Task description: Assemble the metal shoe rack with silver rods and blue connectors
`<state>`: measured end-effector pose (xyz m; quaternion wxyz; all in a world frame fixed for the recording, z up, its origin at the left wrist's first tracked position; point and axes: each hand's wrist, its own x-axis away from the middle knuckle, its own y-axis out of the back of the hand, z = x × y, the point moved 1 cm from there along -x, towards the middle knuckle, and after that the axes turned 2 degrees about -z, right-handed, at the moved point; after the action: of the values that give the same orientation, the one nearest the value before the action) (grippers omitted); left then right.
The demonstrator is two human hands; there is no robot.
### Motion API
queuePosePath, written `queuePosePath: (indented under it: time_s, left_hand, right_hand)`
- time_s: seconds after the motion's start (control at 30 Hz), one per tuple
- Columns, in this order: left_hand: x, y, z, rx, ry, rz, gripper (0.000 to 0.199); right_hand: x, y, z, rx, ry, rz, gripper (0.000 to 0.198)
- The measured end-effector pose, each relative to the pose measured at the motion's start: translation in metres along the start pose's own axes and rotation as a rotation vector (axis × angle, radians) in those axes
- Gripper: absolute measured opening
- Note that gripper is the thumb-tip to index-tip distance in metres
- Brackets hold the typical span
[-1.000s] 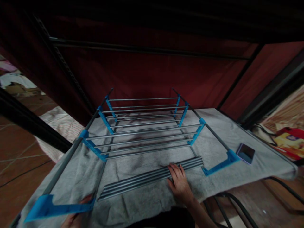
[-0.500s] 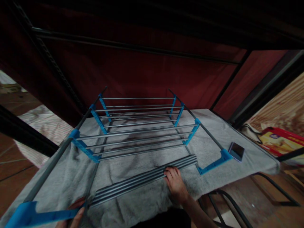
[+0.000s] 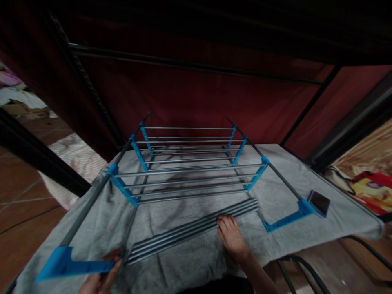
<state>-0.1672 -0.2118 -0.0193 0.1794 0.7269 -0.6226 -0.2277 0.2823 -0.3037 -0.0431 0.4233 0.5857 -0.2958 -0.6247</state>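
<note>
A partly assembled rack (image 3: 190,166) of grey metal tubes and blue plastic brackets lies on a grey blanket. At the near left, my left hand (image 3: 102,277) pinches the inner end of a blue bracket (image 3: 73,267), where it meets a thin grey pole. Several loose metal tubes (image 3: 190,230) lie side by side in a slanting bundle in front of the rack. My right hand (image 3: 232,239) has its fingers curled over the bundle, right of its middle. Another blue bracket (image 3: 289,219) joins the two poles at the near right.
A phone (image 3: 319,203) lies on the grey blanket (image 3: 196,265), right of the near-right bracket. Dark metal frame bars and a red panel (image 3: 208,98) stand behind. A red and yellow package (image 3: 373,190) is at the far right, and a black tubular frame (image 3: 303,269) is below the blanket's edge.
The camera has turned slightly left, so everything sits further right in view. Both hands keep their places on the bracket and the tubes.
</note>
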Motion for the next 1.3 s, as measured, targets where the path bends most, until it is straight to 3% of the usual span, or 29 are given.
queuePosePath:
  time_s: [0.27, 0.57, 0.7, 0.77, 0.87, 1.0, 1.17, 1.3]
  left_hand:
    - [-0.002, -0.002, 0.009, -0.023, -0.052, 0.091, 0.053]
    - [0.023, -0.008, -0.004, 0.043, 0.002, 0.031, 0.061]
    - [0.047, -0.006, -0.017, 0.189, 0.034, 0.007, 0.054]
    - [0.059, -0.004, -0.024, 0.188, -0.003, -0.092, 0.043]
    - [0.073, -0.004, -0.037, 0.124, -0.080, -0.227, 0.027]
    - [0.079, -0.009, -0.047, 0.122, -0.123, -0.222, 0.022]
    - [0.071, -0.012, -0.033, 0.205, -0.001, -0.274, 0.019]
    - [0.067, -0.015, -0.022, 0.221, -0.008, -0.231, 0.023]
  right_hand:
    - [-0.002, 0.006, 0.002, -0.012, 0.055, 0.039, 0.034]
    - [0.016, 0.015, -0.021, -0.110, -0.037, 0.031, 0.038]
    - [0.029, 0.023, -0.037, -0.115, -0.074, 0.005, 0.025]
    - [0.032, 0.027, -0.039, -0.106, -0.062, 0.002, 0.022]
    - [0.032, 0.028, -0.030, -0.119, -0.024, 0.009, 0.022]
    - [0.033, 0.024, -0.008, -0.167, 0.012, 0.012, 0.022]
    - [0.044, 0.019, 0.002, -0.174, 0.036, 0.017, 0.023]
    - [0.052, 0.021, 0.001, -0.156, 0.149, -0.001, 0.027]
